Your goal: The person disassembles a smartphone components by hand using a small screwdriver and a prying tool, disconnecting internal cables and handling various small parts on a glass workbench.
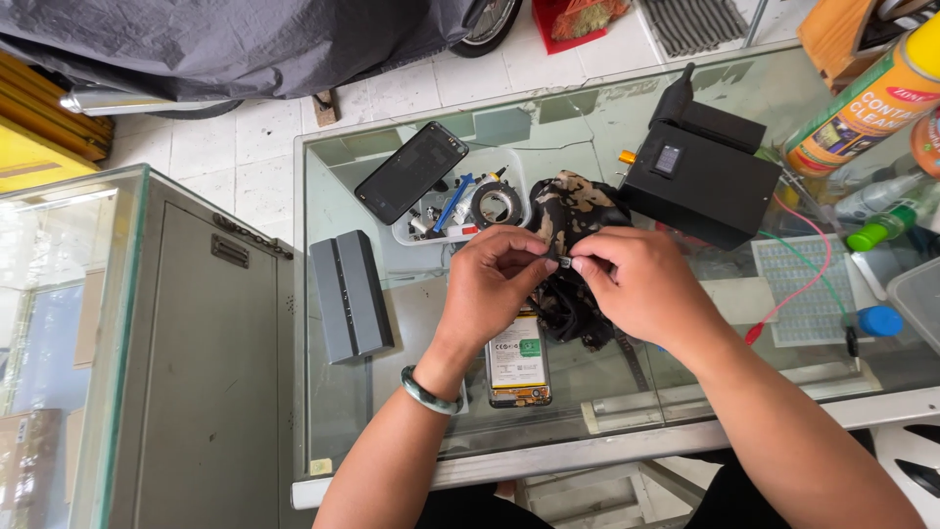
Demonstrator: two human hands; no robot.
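Head view: we see our 2 hands meeting over a glass-topped counter (392, 294); our left hand (494, 279), with a green bangle (428, 392) on its wrist, and our right hand (636, 284) pinch 1 small dark component (565, 263) between thumbs and fingertips, the remaining fingers curled loosely; the part is too small to identify; it sits just above a black-and-tan patterned cloth (573, 211) that lies bunched on the glass; below the hands lies an opened phone (517, 362) with its battery exposed, partly hidden by our left hand; to the left rests a grey rectangular case (351, 294); behind the hands stands a white parts tray (460, 211) holding a ring-shaped piece and small tools, with a dark phone screen (411, 171) propped against it; to the right sits a black box-shaped device (700, 181), with red and green wires (798, 284) trailing over a white gridded mat (808, 294); a yellow spray can (867, 103) lies at the far right.
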